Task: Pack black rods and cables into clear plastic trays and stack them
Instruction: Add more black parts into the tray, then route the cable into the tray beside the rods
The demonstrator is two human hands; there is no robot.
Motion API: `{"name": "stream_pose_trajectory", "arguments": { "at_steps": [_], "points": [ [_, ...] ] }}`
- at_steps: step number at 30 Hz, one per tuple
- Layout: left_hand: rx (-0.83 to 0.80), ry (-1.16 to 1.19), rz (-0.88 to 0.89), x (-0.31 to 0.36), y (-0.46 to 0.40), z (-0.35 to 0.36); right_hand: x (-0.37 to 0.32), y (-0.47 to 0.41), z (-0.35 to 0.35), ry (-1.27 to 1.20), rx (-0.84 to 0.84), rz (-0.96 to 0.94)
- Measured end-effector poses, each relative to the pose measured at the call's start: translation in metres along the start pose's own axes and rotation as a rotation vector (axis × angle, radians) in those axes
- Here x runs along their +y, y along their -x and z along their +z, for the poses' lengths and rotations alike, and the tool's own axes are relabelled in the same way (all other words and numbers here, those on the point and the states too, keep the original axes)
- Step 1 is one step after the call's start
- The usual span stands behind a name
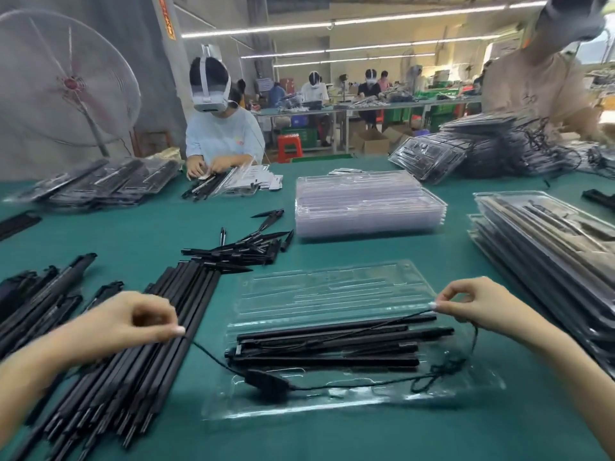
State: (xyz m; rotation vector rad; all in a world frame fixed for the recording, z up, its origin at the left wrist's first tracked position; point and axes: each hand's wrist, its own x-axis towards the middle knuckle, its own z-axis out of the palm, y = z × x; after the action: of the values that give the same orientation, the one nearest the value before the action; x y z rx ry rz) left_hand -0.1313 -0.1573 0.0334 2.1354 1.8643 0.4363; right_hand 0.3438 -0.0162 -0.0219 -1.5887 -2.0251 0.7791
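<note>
Though lettered, red banner [165,18] unreadable

This is a factory packing room. A long bench [332,437] with a green cover holds piles of black rods [139,344], a stack of clear plastic trays [366,207] and filled trays [549,241]. A worker [221,134] across the bench packs the same parts. Far back, more workers [314,88] sit at long tables under strip lights [332,24]. A big fan [63,84] stands on the left, with cardboard boxes [372,141] and green crates [439,108] behind.
</note>
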Motion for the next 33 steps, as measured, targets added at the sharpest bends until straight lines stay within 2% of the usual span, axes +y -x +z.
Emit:
{"name": "stream_pose_trajectory", "arguments": {
  "at_steps": [1, 3, 6, 8, 11, 14, 19, 21, 24, 28, 33],
  "points": [
    [-0.101, 0.023, -0.028, 0.011, 0.001, 0.015, 0.002, 0.000, -0.002, 0.032, -0.003, 0.001],
    [-0.192, -0.024, 0.021, 0.012, 0.000, 0.036, 0.008, 0.002, -0.003, 0.102, -0.019, -0.005],
    [-0.106, -0.158, 0.071, 0.020, 0.007, 0.057, 0.020, 0.009, 0.002, 0.219, 0.036, -0.017],
    [-0.004, -0.182, 0.223, 0.044, 0.009, 0.071, 0.028, 0.018, 0.007, 0.237, 0.133, -0.072],
    [0.001, -0.325, 0.361, 0.077, 0.006, 0.091, 0.035, 0.033, 0.016, 0.134, 0.246, -0.234],
    [-0.007, -0.389, 0.437, 0.087, 0.003, 0.112, 0.041, 0.044, 0.023, 0.117, 0.274, -0.332],
    [0.042, -0.377, 0.402, 0.092, -0.003, 0.119, 0.047, 0.053, 0.030, -0.081, 0.333, -0.307],
    [0.042, -0.216, 0.326, 0.098, -0.003, 0.117, 0.048, 0.053, 0.031, -0.171, 0.344, -0.278],
    [0.148, 0.074, 0.255, 0.111, -0.011, 0.124, 0.046, 0.055, 0.030, -0.263, 0.348, -0.232],
    [0.144, 0.173, 0.333, 0.139, -0.026, 0.149, 0.045, 0.059, 0.027, -0.268, 0.300, -0.202],
    [0.126, 0.354, 0.282, 0.136, -0.032, 0.171, 0.046, 0.058, 0.028, -0.217, 0.324, -0.217]
  ]
}}
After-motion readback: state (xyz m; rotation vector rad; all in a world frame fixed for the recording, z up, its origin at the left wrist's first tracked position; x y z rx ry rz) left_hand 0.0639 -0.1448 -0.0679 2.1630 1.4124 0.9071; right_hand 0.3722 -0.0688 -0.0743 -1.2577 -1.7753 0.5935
